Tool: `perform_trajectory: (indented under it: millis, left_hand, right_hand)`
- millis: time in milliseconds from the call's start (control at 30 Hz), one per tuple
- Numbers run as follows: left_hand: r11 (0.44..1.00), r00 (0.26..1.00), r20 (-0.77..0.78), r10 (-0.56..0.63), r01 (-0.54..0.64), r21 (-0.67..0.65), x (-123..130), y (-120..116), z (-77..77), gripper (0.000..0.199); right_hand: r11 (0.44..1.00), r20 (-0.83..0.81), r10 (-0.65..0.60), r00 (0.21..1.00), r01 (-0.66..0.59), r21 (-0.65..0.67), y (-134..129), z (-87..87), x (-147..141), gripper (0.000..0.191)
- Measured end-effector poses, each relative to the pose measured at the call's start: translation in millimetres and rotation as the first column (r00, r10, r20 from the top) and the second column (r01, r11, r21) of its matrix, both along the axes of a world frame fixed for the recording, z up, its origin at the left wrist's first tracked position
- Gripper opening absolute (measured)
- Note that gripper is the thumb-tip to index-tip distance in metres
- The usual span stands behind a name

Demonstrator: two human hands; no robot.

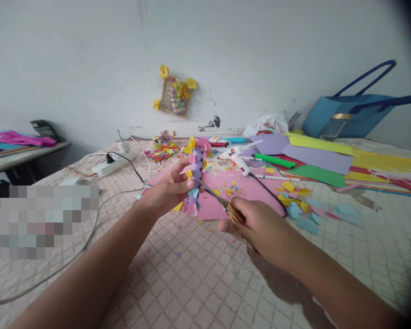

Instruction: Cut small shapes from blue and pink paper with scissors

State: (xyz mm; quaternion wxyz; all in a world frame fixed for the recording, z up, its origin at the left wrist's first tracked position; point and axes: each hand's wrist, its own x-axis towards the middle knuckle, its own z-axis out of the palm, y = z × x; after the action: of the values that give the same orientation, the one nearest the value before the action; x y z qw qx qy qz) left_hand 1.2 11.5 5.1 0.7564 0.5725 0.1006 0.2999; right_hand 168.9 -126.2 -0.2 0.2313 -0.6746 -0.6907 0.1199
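My left hand (171,187) is closed on a purple paper strip (196,171) edged with small pink, yellow and blue paper pieces, held upright over a pink sheet (212,208). Gold-handled scissors (234,214) are gripped in my right hand (260,224). Their blades reach left to the strip, close by my left thumb; whether they touch it I cannot tell. Behind the scissors a white glue gun (238,160) rests on the sheet, among tiny paper scraps (231,188).
Cut yellow and blue paper pieces (304,210) lie to the right, with coloured sheets (315,157) behind them. A blue bag (345,116) stands at the back right. On the left are a power strip (113,164) and a white cable (92,228) crossing the patterned tablecloth (178,283).
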Motion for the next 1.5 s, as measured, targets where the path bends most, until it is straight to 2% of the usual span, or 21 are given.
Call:
perform_trajectory:
  millis: [233,467,700,800,900,967,1133,1267,1400,1500]
  left_hand:
    - [1.000,1.000,0.016,-0.007,0.007,0.020,-1.8,0.7,0.1,0.048]
    - [0.999,0.999,0.025,-0.031,0.030,0.015,-2.1,-1.7,0.9,0.046]
    - [1.000,0.999,0.028,-0.022,0.023,-0.011,-1.0,-2.3,1.1,0.050]
    - [0.999,0.998,0.047,-0.032,0.034,-0.022,-0.7,-2.8,1.2,0.048]
    - [0.998,0.996,0.076,-0.042,0.045,-0.036,0.4,-4.8,1.7,0.047]
    - [0.998,0.996,0.084,-0.025,0.029,-0.048,1.3,-6.5,1.8,0.046]
    - [0.996,0.998,0.056,-0.002,0.007,-0.087,3.0,-8.5,1.2,0.048]
    - [0.996,0.999,0.040,0.004,0.000,-0.091,3.0,-8.8,0.9,0.050]
    - [0.997,0.999,0.018,0.039,-0.037,-0.074,2.3,-10.0,0.4,0.050]
    - [0.998,0.999,0.003,0.038,-0.038,-0.058,2.1,-10.5,-0.1,0.051]
  right_hand:
    - [0.999,-0.012,0.033,0.999,-0.032,0.020,2.5,-3.4,4.1,0.027]
    - [0.998,-0.080,0.050,0.996,-0.053,-0.035,0.9,-0.3,2.1,0.027]
    - [0.990,-0.204,0.080,0.976,-0.102,-0.098,-8.7,4.9,-1.7,0.039]
    - [0.970,-0.366,0.135,0.921,-0.199,-0.142,-11.5,2.4,-1.9,0.043]
    - [0.928,-0.587,0.178,0.789,-0.334,-0.167,-12.4,-2.7,-3.3,0.050]
    - [0.917,-0.657,0.180,0.732,-0.366,-0.157,-12.6,-5.6,-4.3,0.052]
    - [0.931,-0.637,0.181,0.749,-0.340,-0.135,-12.2,-4.6,-6.5,0.055]
    - [0.940,-0.648,0.120,0.753,-0.296,-0.171,-10.9,1.5,-9.7,0.056]
    - [0.947,-0.675,0.080,0.734,-0.268,-0.179,-10.2,3.0,-11.1,0.052]
    - [0.945,-0.642,0.103,0.760,-0.275,-0.174,-10.5,-0.7,-9.2,0.048]
